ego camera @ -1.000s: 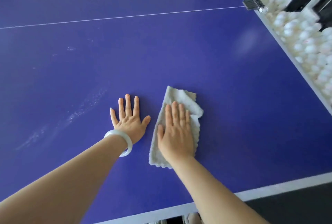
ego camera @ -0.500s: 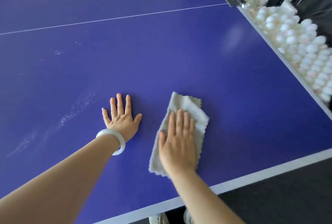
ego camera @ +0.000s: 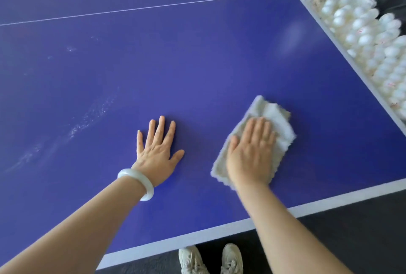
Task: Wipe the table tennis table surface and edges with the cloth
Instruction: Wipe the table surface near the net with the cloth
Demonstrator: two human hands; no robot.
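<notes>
Cloth point(ego camera: 275, 117): pale, folded, lay flat on the blue surface point(ego camera: 197, 65) near the front right corner, partly under the right hand.
Right hand point(ego camera: 250, 153): fingers straight and close together, palm pressed flat on the cloth; nothing gripped; slightly blurred.
Left hand point(ego camera: 156, 155): spread flat on the bare surface, apart from the cloth on its left; fingers straight, held nothing; white bangle point(ego camera: 140, 180) on the wrist.
Done, as judged: the patch around the cloth and between the hands looked even and free of streaks, so it was probably already wiped.
Left to do: whitish smear streaks point(ego camera: 92, 117) ran diagonally left of the left hand, with small specks further up; they looked untouched.
Edges: the cloth touched neither the near white edge point(ego camera: 219, 229) nor the right edge point(ego camera: 341, 54); judged not yet wiped.
Far part: beyond the thin white line point(ego camera: 140, 9), mostly out of view; could not tell.
Progress: early to middle, at a guess.
Beside: white balls point(ego camera: 373, 38) were heaped along the right edge.
</notes>
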